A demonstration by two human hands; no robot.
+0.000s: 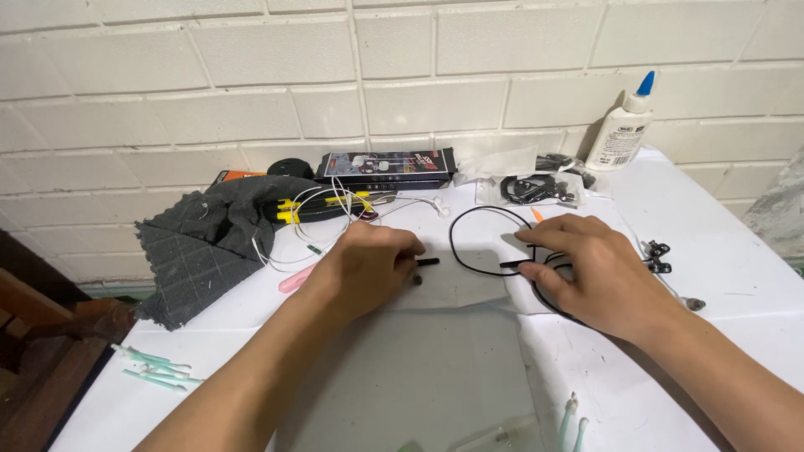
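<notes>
Black cable ran between your two hands, looping up in an arc over the white tabletop. Your left hand lay knuckles-up, its grip closed around one short black end of that cable, the tip poking out towards the middle just beside a small dark piece on the surface. Your right hand pinched the other black end between thumb and forefinger, grip closed on it, with more coils of the cable tucked under the palm. The two ends pointed at each other, near but apart.

Left of you, a dark grey cloth was rumpled over the tabletop edge, and yellow-handled tools lay on it among thin white wires. A pink object peeked out from beside your left wrist. Against the brick wall sat a flat black box, a clear bag of black parts, and a white glue bottle with a blue tip. A small black clip rested just beyond your right hand. Pale green swabs were scattered at the near left edge.
</notes>
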